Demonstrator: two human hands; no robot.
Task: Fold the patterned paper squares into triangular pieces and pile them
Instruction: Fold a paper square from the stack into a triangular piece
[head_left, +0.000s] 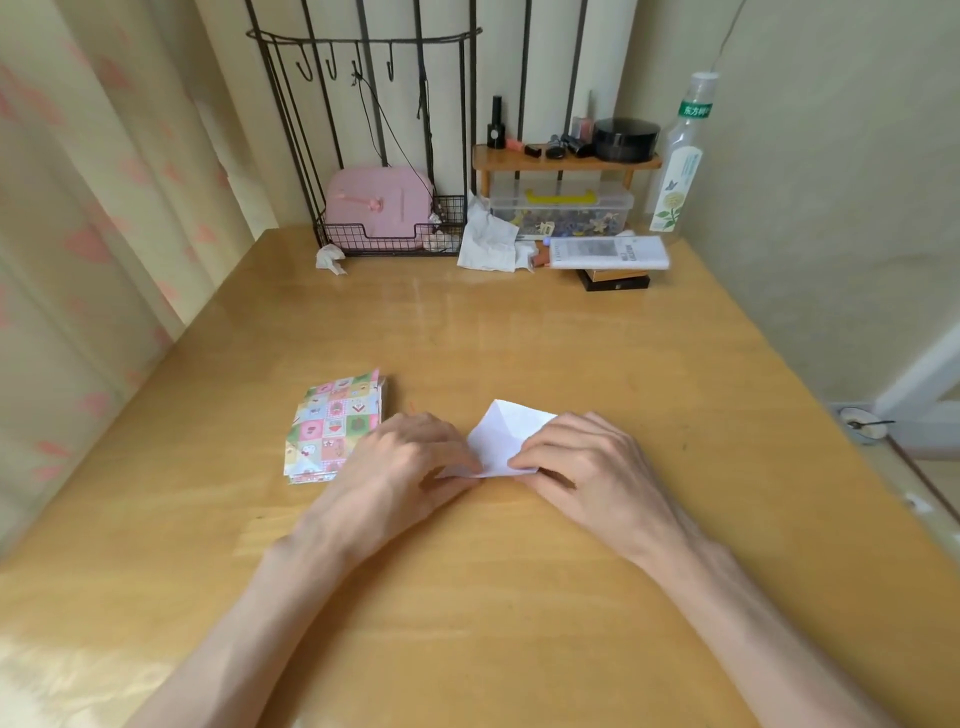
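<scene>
Mid-desk (519, 338), with bare wood all round, left hand (400, 457) and right hand (582, 462) pinch a white folded paper (506, 434) pointing away, stack of patterned squares (335, 423) just left.

Two bare forearms enter from the bottom edge — no sleeves, watch, bracelet or rings visible. The left hand (400, 462) and right hand (582, 462) are slender, with long fingers (540, 447) — knuckles and tendons stand out.
</scene>
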